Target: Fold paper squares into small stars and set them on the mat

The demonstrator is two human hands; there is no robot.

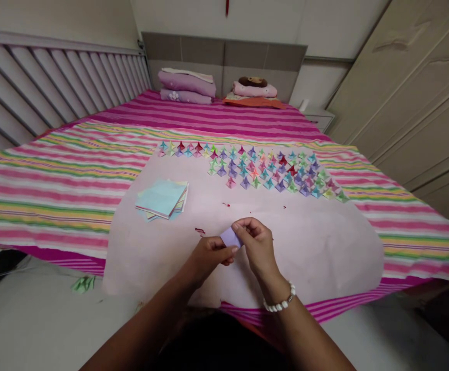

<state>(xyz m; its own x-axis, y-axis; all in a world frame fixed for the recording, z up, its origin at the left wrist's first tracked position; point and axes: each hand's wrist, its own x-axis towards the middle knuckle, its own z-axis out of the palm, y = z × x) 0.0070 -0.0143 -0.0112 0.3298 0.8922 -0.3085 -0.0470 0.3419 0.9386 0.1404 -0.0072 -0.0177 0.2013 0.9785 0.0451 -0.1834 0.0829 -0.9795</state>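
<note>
A small folded piece of purple paper (230, 237) is pinched between both hands, above the near middle of a large pale sheet (309, 252). My left hand (213, 252) grips its lower left side, thumb on top. At its upper right edge, my right hand (255, 239) is closed on it with thumb and fingers; a white beaded bracelet circles that wrist. To the left lies a fanned stack of square paper (162, 197), light blue on top. Beyond the hands, several folded paper pieces (253, 167) in many colours stand in rows.
The pale sheet lies on a bed with a striped cover (50, 180). Small red scraps (199, 230) dot the sheet. Folded bedding (187, 86) is piled at the headboard (193, 51). A green paper piece (83, 284) is on the floor at left.
</note>
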